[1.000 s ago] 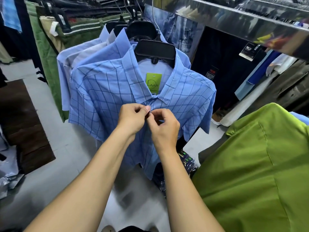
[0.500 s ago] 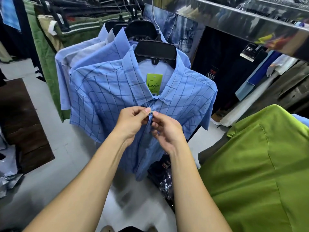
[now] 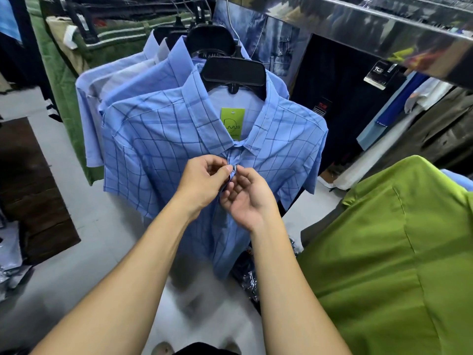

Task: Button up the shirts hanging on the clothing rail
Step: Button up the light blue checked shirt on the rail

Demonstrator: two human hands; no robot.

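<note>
A blue checked short-sleeved shirt (image 3: 163, 149) hangs at the front of the rail on a black hanger (image 3: 234, 73), with a green tag (image 3: 232, 123) inside its collar. My left hand (image 3: 202, 183) pinches the shirt's front placket just below the collar. My right hand (image 3: 247, 196) meets it there, palm turned up, thumb and forefinger on a small button (image 3: 235, 168). Below the hands the shirt's front hangs loose. Several more light blue shirts (image 3: 122, 80) hang behind it on black hangers.
A bright green garment (image 3: 389, 252) fills the lower right, close to my right forearm. A shiny metal shelf (image 3: 371, 24) runs overhead at the upper right. Dark and denim clothes hang behind, green clothes at the upper left. Wrapped packets (image 3: 249, 278) lie on the grey floor.
My right hand has turned from knuckles-up to palm-up and its lower fingers have spread. Both hands stay at the same spot on the placket. The shirt's hem has swung slightly.
</note>
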